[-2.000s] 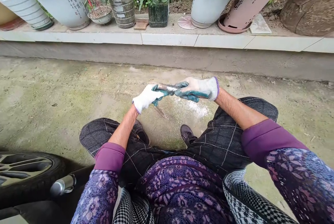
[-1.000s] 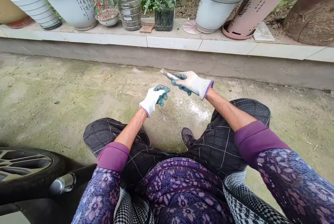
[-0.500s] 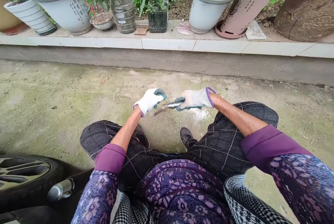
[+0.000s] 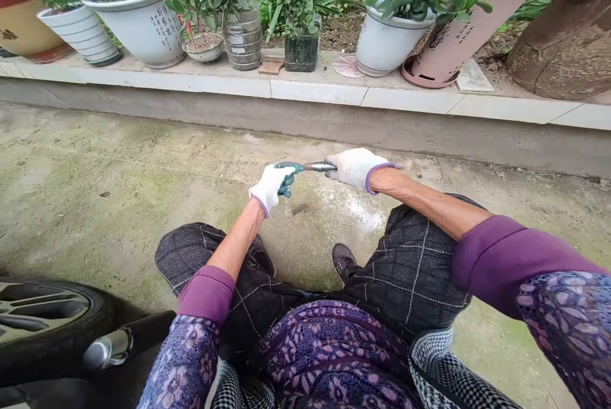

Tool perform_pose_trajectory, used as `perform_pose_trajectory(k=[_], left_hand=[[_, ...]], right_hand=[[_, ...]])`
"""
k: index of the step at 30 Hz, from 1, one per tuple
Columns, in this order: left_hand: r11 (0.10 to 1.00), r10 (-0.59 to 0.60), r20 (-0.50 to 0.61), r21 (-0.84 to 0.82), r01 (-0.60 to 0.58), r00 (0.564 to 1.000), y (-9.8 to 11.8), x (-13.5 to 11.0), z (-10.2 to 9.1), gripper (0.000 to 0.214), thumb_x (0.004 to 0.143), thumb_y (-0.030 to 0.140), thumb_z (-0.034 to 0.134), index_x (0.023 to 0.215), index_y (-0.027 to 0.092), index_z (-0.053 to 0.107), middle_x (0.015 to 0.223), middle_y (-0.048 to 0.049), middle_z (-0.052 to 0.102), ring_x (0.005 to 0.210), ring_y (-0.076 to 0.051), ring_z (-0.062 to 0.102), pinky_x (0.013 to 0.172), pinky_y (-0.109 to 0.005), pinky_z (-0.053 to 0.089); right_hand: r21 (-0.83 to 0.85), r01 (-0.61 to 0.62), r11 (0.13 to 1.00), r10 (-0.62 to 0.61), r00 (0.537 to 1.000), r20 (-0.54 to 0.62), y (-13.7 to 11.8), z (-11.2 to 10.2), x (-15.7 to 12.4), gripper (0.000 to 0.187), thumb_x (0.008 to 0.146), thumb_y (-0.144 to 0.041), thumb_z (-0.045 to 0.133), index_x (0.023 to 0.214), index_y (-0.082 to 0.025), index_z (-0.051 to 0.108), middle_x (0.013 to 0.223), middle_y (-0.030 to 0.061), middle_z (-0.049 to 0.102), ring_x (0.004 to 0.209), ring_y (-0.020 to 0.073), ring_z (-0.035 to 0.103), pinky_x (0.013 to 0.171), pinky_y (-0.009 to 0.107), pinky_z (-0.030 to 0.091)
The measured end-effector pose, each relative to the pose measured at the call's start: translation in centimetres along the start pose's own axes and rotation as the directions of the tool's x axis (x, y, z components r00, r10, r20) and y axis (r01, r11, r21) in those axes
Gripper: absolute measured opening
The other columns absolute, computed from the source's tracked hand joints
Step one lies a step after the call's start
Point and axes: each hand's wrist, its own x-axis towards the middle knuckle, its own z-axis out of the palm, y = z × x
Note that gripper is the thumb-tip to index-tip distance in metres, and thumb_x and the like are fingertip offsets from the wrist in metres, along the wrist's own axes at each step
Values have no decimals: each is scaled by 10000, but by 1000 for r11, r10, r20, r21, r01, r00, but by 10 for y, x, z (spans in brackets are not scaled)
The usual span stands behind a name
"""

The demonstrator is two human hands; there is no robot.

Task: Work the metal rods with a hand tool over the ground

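Note:
I sit with both hands in white gloves with green palms, held out over the concrete ground point(image 4: 119, 193). A slim silvery object point(image 4: 315, 166) lies level between them. My left hand point(image 4: 271, 185) is closed on its left end. My right hand point(image 4: 356, 167) is closed round its right end, and that part is hidden under the glove. A thin wisp point(image 4: 287, 207) hangs just below my left hand. A white dusty patch point(image 4: 359, 208) covers the ground under my right hand.
A raised tiled ledge point(image 4: 315, 91) runs across the back with several potted plants, among them a white pot point(image 4: 386, 43) and a dark pot point(image 4: 300, 49). A car tyre point(image 4: 42, 320) and a chrome pipe point(image 4: 105, 348) sit at the lower left. My shoes point(image 4: 342, 257) rest below the hands.
My right hand lifted the silvery object away alone, swung it back down, and now both hands grip it again, held level. The view has tilted slightly.

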Motion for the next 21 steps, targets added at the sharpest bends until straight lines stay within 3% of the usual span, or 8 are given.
perform_pose_trajectory(k=[4, 7, 11, 15, 17, 21], left_hand=[[925, -75, -20, -374, 62, 997, 14, 3, -14, 93, 827, 180, 583, 910, 144, 607, 438, 130, 267, 325, -22, 178, 381, -160, 222], [843, -89, -88, -537, 28, 992, 16, 7, -21, 84, 801, 143, 564, 880, 148, 592, 437, 127, 283, 315, -24, 200, 373, -155, 218], [942, -24, -190, -333, -41, 982, 2, 8, -13, 113, 729, 158, 604, 839, 142, 618, 453, 105, 360, 335, -38, 263, 356, -176, 227], [994, 84, -8, -65, -85, 996, -10, -5, 9, 295, 685, 194, 652, 972, 136, 698, 508, 93, 406, 377, -40, 310, 361, -179, 255], [994, 108, 100, 13, -110, 989, -9, -17, 18, 323, 692, 225, 652, 995, 132, 716, 497, 94, 388, 379, -41, 308, 366, -183, 268], [973, 185, 152, 108, -202, 971, -2, -35, 26, 296, 726, 272, 614, 953, 120, 730, 459, 90, 369, 369, -51, 335, 373, -192, 296]], right_hand=[[-79, 62, 995, -67, 995, -73, -8, -1, 0, 360, 869, -428, 511, 1105, -208, 669, 891, 86, 708, 723, 222, 615, 620, 311, 385], [83, 123, 989, -113, 987, -118, -13, -3, -5, 379, 857, -473, 537, 1112, -230, 676, 882, 46, 711, 712, 196, 606, 620, 292, 391], [411, 168, 896, -75, 969, -234, -19, -10, -13, 364, 826, -464, 606, 1070, -207, 691, 843, 14, 690, 694, 152, 578, 620, 262, 416], [604, 68, 794, 64, 979, -195, -12, -22, -11, 358, 852, -456, 581, 1057, -174, 665, 698, 5, 615, 535, 116, 494, 497, 249, 378], [545, 26, 838, 121, 965, -232, -3, -25, -6, 343, 869, -447, 564, 1051, -171, 656, 719, 22, 626, 555, 127, 510, 513, 258, 384], [146, -66, 987, 109, 943, -314, 6, -20, 6, 350, 901, -454, 524, 1099, -190, 640, 901, 87, 702, 761, 209, 617, 666, 305, 425]])
